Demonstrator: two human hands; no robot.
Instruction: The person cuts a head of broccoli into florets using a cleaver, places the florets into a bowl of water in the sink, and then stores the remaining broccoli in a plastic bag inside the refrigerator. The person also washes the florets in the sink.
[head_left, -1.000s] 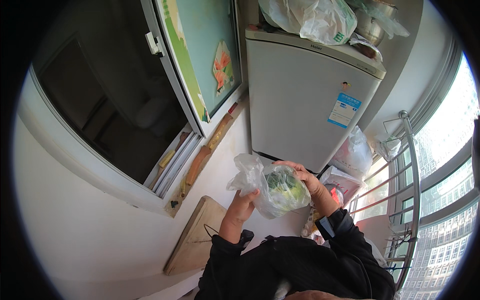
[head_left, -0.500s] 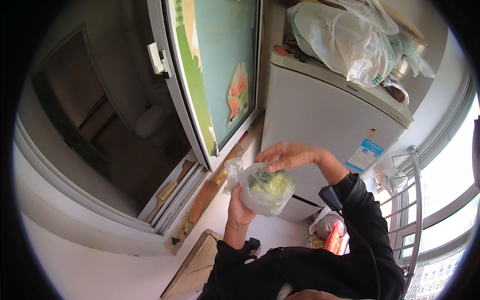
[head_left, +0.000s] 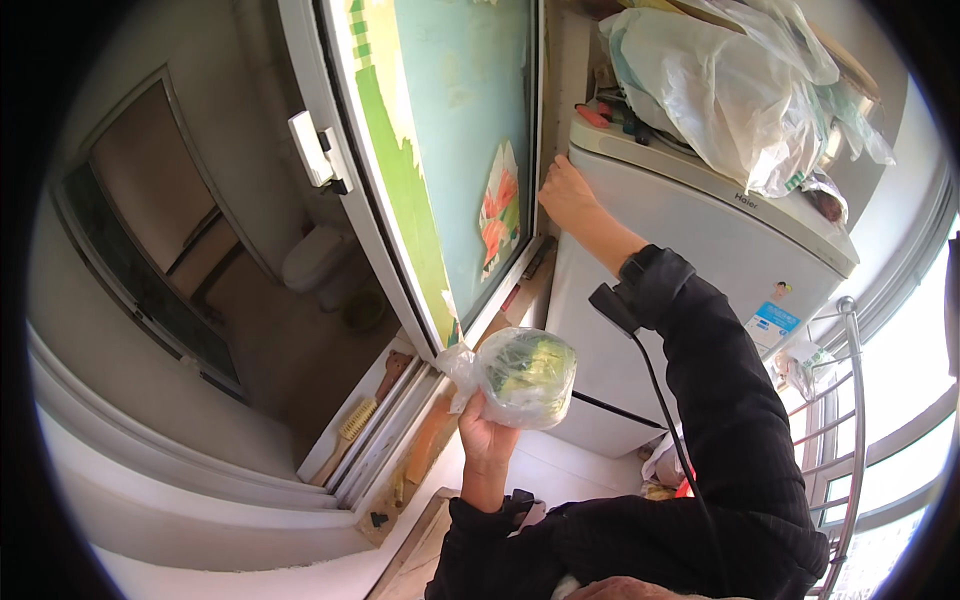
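Note:
My left hand holds up a clear plastic bag from below, with its knotted-looking end sticking out beside the thumb. Inside the bag is a pale green leafy vegetable, like a cabbage; the film blurs its exact kind. My right arm reaches forward to the white refrigerator. At the left edge of its door, near the top, my right hand is closed with its fingers curled at the edge; the fingertips are partly hidden. The door looks closed against the body.
White plastic bags and a red-handled item lie on top of the refrigerator. To the left stands a sliding window frame, with a wooden brush on its sill. A metal rack stands at the right by a bright window.
My right hand has left the bag and moved forward to the refrigerator door's left edge. The left hand still holds the bagged vegetable. The view has shifted slightly.

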